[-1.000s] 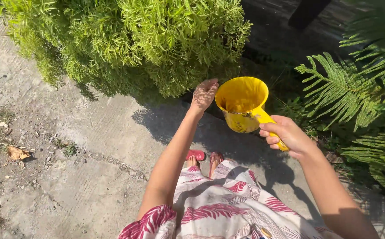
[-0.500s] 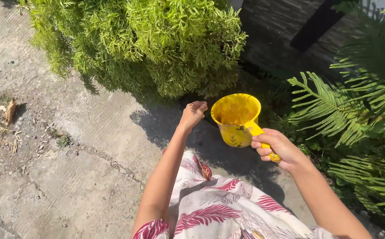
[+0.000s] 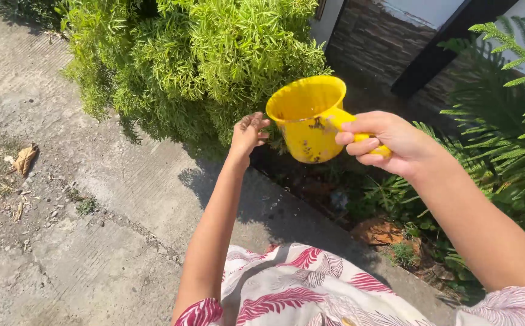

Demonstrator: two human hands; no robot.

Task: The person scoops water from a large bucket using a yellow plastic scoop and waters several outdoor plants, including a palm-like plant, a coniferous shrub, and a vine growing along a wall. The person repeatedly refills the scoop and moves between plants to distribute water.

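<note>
Scoop, yellow plastic, 1 item: we hold it in our right hand, fingers clenched around its handle, which juts toward us from the side of the cup. The cup tilts with its mouth up and away from us, dark soil specks on its outer wall. Compared with 1 second ago it rides higher and closer to the bush, so we judge the scoop is being brought up over the plants rather than lowered.

Left hand, 1: empty, fingers loosely curled and speckled with dirt, gripping nothing. It hangs just beside the scoop's left wall, not touching it as far as we can tell. Half a second ago it sat lower, over the concrete; now it has risen level with the cup.

Bush, bright green, fine-leaved, 1: directly behind both hands, at the far edge of the concrete path. The scoop sits in front of its right flank, above a shaded strip of soil.

Fern fronds, several: right of the scoop, past our right wrist.

Dry leaf, 1: near the left edge of the path, well apart from the hands.

Garment, white with red leaf print, 1: ours, at the bottom of the view.
</note>
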